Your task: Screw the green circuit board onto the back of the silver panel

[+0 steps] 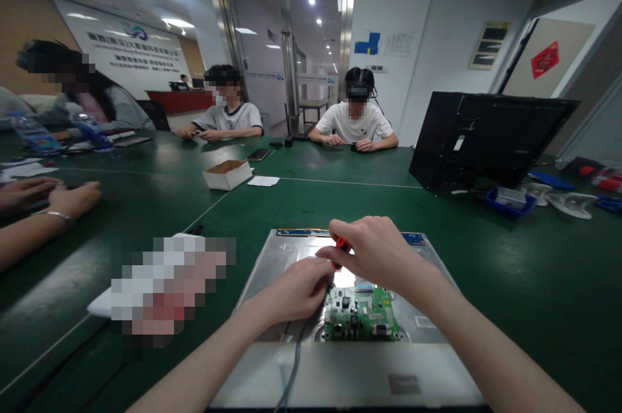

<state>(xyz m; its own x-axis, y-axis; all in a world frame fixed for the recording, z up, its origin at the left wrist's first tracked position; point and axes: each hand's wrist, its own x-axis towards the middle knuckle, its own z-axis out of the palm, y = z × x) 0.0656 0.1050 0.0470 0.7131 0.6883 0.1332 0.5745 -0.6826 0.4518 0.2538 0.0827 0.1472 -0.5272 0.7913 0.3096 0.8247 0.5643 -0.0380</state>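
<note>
A metal-backed display panel (pixel 272 367) lies on the table in front of me, and a green circuit board (pixel 362 316) is mounted on its back. My right hand (pixel 372 247) is closed around the red and black handle of a screwdriver (pixel 343 244), held upright over the board's upper left corner. Close beside it, my left hand (pixel 301 286) has its fingers curled in at that same corner, its thumb by the lower end of the handle. The screwdriver's tip and whatever the left fingers pinch are hidden. A grey cable (pixel 296 361) runs down the panel below my left hand.
On the green table (pixel 340 205) are a small open white box (pixel 227 175), a paper (pixel 264 181) and a phone (pixel 258 154). A black monitor casing (pixel 486 141) stands right, near a blue tray (pixel 510 201). A co-worker's hands (pixel 72 199) are at left; other people sit opposite.
</note>
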